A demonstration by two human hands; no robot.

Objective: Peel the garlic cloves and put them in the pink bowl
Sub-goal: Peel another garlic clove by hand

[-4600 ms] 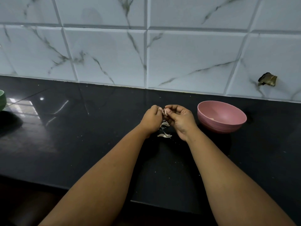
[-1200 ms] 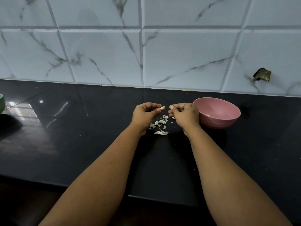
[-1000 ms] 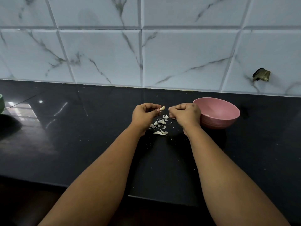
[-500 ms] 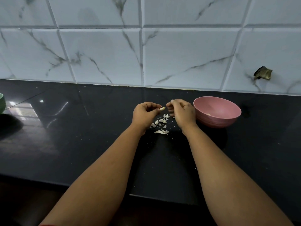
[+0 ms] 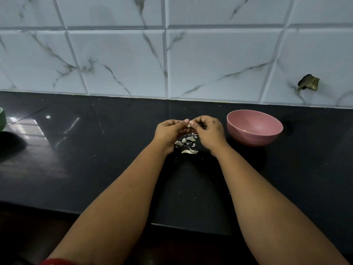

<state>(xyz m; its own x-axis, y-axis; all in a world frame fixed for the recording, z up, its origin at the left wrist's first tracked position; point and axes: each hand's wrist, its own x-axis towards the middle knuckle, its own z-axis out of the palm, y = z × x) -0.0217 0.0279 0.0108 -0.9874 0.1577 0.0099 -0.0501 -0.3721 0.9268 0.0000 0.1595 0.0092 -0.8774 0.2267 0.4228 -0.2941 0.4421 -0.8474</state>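
Left hand [image 5: 170, 131] and right hand [image 5: 209, 131]: fingertips meet, both pinching one clove [image 5: 188, 124] above the black tabletop [image 5: 95, 159]. Peels [image 5: 188, 144]: scattered on the tabletop directly beneath the hands. Pink bowl [image 5: 255, 129]: at 3 o'clock from the hands, near the right hand, apart from it; a pale piece lies inside. Green bowl [image 5: 2, 119]: at 9 o'clock, frame edge. No readable writing.

The counter [image 5: 95, 150] is polished black stone, glossy enough to mirror window light near its left edge, with fine pale specks. Along its back edge the wall tiles [image 5: 118, 60] are smooth, satin white marble-look with grey veins. The pink bowl [image 5: 254, 129] looks matt plastic. The garlic skins [image 5: 188, 144] are thin, papery, dry.
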